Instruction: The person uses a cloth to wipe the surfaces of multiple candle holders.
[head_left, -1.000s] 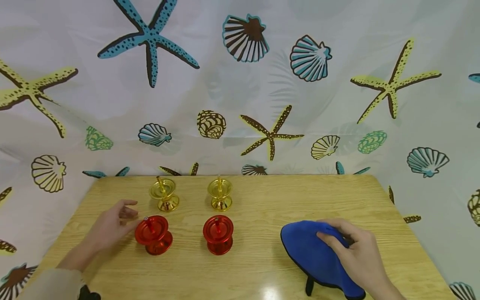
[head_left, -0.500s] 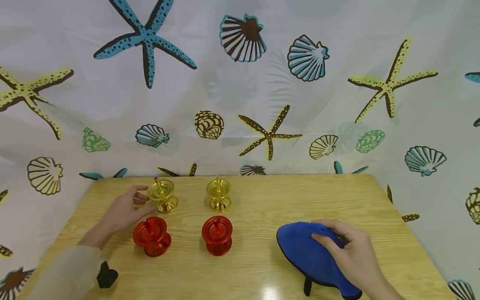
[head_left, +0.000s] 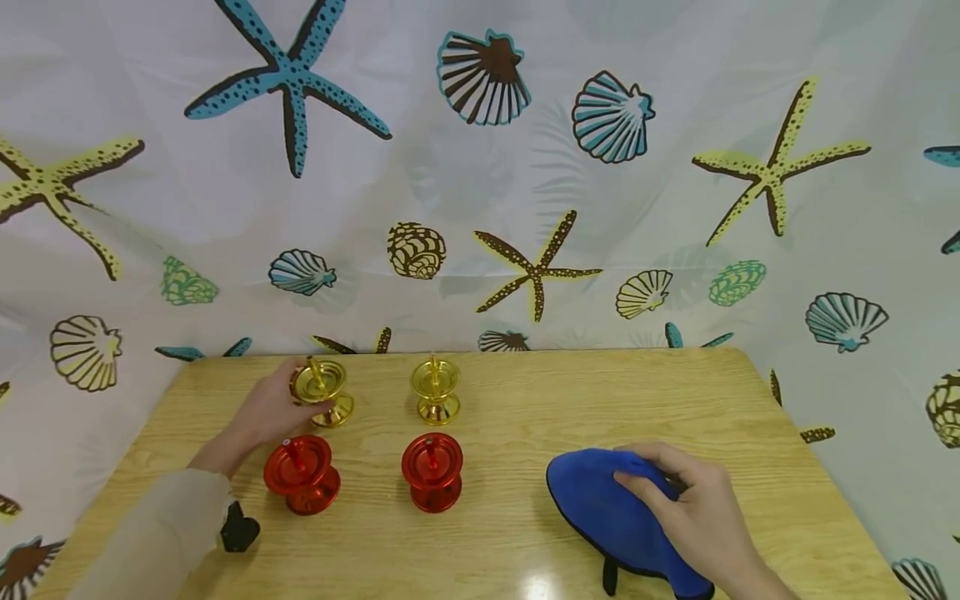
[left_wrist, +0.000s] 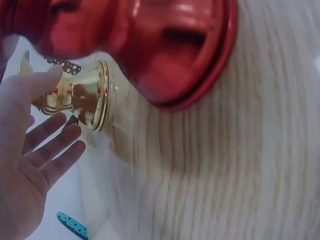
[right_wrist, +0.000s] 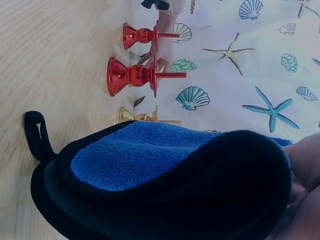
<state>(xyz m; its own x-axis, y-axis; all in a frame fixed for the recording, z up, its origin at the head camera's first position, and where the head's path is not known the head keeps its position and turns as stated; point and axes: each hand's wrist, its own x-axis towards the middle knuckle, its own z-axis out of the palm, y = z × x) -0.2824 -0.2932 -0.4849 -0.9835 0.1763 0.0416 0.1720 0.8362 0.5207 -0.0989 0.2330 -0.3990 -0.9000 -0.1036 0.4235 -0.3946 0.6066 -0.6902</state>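
My left hand point(head_left: 270, 410) reaches around the back-left gold candle holder point(head_left: 330, 382), thumb in front of its stem. In the left wrist view the thumb overlaps that gold holder point(left_wrist: 87, 95), while several fingers extend nearly straight below it. A red candle holder point(head_left: 298, 468) stands just in front of this hand. To the right stand a second gold candle holder point(head_left: 437, 385) and a second red one point(head_left: 432, 464). My right hand point(head_left: 701, 512) pinches a folded blue cloth point(head_left: 603, 500) with black edging and a black loop; the right wrist view shows the cloth point(right_wrist: 135, 155) bulging upward.
All the holders stand upright, each with a central spike, on a wooden table point(head_left: 570, 400). A white curtain point(head_left: 480, 183) printed with shells and starfish hangs behind and around it. A small black object point(head_left: 238, 527) sits by the left sleeve point(head_left: 161, 529).
My left hand has moved from beside the left red candle holder, back and right, to the gold one behind it. The right hand keeps its hold on the cloth.
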